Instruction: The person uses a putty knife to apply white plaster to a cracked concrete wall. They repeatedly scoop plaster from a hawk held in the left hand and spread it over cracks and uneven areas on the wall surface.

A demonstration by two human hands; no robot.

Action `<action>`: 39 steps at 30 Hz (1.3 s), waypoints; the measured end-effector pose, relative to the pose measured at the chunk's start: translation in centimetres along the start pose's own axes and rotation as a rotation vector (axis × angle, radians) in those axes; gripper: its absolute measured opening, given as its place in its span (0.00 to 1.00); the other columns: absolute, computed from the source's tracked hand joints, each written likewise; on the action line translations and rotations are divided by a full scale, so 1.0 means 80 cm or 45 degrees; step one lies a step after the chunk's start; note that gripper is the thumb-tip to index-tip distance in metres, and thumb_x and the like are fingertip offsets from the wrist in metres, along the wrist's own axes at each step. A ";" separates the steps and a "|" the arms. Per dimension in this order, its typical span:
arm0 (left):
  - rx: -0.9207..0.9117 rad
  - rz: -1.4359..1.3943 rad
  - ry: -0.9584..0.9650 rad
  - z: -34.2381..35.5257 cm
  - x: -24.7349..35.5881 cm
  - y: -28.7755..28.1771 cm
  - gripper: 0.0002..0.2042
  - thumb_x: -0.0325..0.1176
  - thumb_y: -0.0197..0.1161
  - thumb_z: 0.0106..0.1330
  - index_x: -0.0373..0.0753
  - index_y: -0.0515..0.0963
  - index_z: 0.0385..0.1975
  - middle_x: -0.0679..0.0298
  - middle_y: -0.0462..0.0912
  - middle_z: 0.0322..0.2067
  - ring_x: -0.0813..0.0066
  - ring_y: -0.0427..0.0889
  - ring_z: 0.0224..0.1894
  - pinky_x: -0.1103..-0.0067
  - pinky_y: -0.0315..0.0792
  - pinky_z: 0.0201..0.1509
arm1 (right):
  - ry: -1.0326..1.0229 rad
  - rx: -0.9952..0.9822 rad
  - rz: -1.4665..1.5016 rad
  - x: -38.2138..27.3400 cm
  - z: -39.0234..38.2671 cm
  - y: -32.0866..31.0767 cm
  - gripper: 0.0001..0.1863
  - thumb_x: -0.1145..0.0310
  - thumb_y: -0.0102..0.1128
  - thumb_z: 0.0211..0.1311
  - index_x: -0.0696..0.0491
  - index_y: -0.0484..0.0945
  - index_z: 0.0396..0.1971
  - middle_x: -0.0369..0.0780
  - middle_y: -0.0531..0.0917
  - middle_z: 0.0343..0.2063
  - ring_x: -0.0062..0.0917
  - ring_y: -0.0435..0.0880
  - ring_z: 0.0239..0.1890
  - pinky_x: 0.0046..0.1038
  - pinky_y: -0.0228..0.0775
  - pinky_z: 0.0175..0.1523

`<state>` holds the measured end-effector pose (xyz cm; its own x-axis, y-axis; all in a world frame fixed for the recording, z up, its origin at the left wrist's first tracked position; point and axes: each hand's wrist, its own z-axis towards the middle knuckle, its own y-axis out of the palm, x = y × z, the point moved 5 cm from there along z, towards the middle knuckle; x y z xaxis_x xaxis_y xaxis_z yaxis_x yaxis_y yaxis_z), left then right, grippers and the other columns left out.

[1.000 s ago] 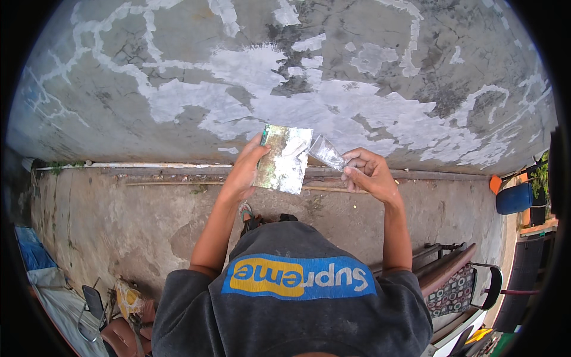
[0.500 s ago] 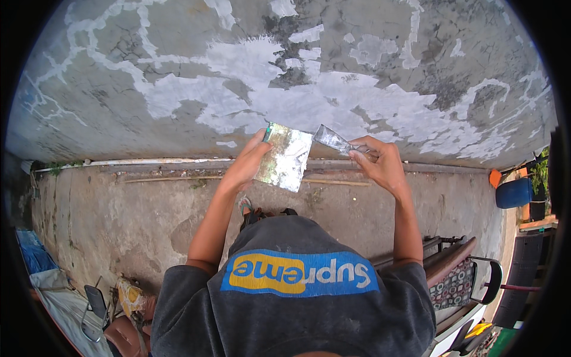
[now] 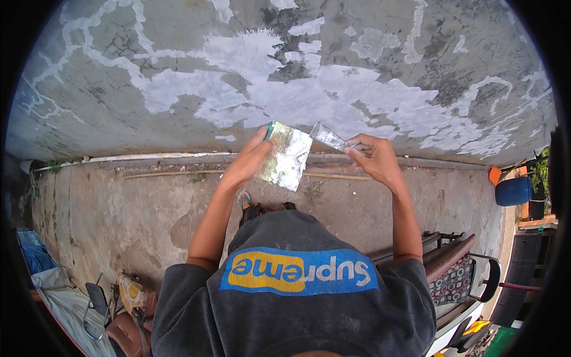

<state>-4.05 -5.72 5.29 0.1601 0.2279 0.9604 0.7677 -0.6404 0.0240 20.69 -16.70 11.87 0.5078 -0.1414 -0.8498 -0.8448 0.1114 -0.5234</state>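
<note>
My left hand [image 3: 247,162] grips a shiny rectangular metal plate [image 3: 288,156] by its left edge, with a green strip along that side and whitish and dark smears on its face. In my right hand [image 3: 378,160] is a putty knife [image 3: 327,137], pinched at its handle. Its flared blade, dulled by grey-white residue, points left and lies close to the plate's upper right edge; whether the two touch I cannot tell. Ahead of both hands stands a cracked grey wall [image 3: 196,128] covered with irregular patches of white filler [image 3: 357,89].
Along the wall's foot run a pale pipe [image 3: 131,157] and a thin pole [image 3: 333,177] on the concrete floor [image 3: 119,208]. To the right are a patterned seat [image 3: 455,282] and a blue barrel [image 3: 513,191]. A grey tarp [image 3: 65,297] and brown padded seat [image 3: 125,333] are at the lower left.
My right hand and the putty knife have shifted very slightly up and left, and the blade's tilt has changed a little. My left hand and the plate are nearly unmoved.
</note>
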 end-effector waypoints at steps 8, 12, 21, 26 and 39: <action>0.034 -0.063 -0.070 0.004 -0.004 0.001 0.34 0.38 0.45 0.68 0.26 0.44 0.69 0.45 0.43 0.71 0.57 0.42 0.74 0.72 0.41 0.74 | 0.107 -0.100 -0.054 0.015 0.000 0.016 0.07 0.73 0.64 0.60 0.63 0.81 0.31 0.38 0.82 0.24 0.15 0.77 0.23 0.18 0.71 0.27; 0.034 -0.142 -0.089 0.017 -0.024 -0.003 0.33 0.37 0.45 0.69 0.27 0.44 0.69 0.46 0.46 0.71 0.58 0.46 0.73 0.72 0.44 0.73 | 0.083 -0.127 -0.071 0.013 -0.002 0.022 0.07 0.73 0.65 0.60 0.63 0.82 0.32 0.36 0.82 0.22 0.13 0.76 0.22 0.19 0.70 0.26; 0.008 -0.325 -0.164 0.012 -0.017 0.005 0.30 0.35 0.44 0.69 0.31 0.47 0.70 0.49 0.60 0.65 0.63 0.62 0.66 0.72 0.59 0.66 | -0.013 -0.187 -0.089 0.013 -0.009 0.038 0.10 0.67 0.68 0.56 0.57 0.84 0.34 0.43 0.84 0.24 0.19 0.76 0.20 0.25 0.69 0.29; 0.031 -0.312 -0.152 0.030 -0.046 -0.008 0.29 0.33 0.46 0.69 0.31 0.49 0.69 0.52 0.65 0.62 0.66 0.69 0.62 0.73 0.70 0.60 | -0.131 -0.026 -0.401 -0.006 -0.007 0.028 0.10 0.69 0.68 0.57 0.59 0.83 0.34 0.41 0.85 0.25 0.19 0.81 0.26 0.24 0.71 0.31; 0.069 -0.319 -0.231 0.014 -0.021 -0.002 0.32 0.37 0.49 0.68 0.32 0.49 0.69 0.50 0.58 0.66 0.63 0.60 0.68 0.72 0.62 0.66 | -0.163 -0.120 -0.230 -0.011 -0.014 0.031 0.08 0.70 0.67 0.58 0.60 0.82 0.32 0.39 0.84 0.22 0.15 0.76 0.24 0.22 0.69 0.29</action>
<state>-3.76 -5.16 3.32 0.0664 0.5039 0.8612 0.8282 -0.5092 0.2340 17.97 -17.44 11.44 0.6643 -0.0241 -0.7471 -0.7473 0.0021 -0.6645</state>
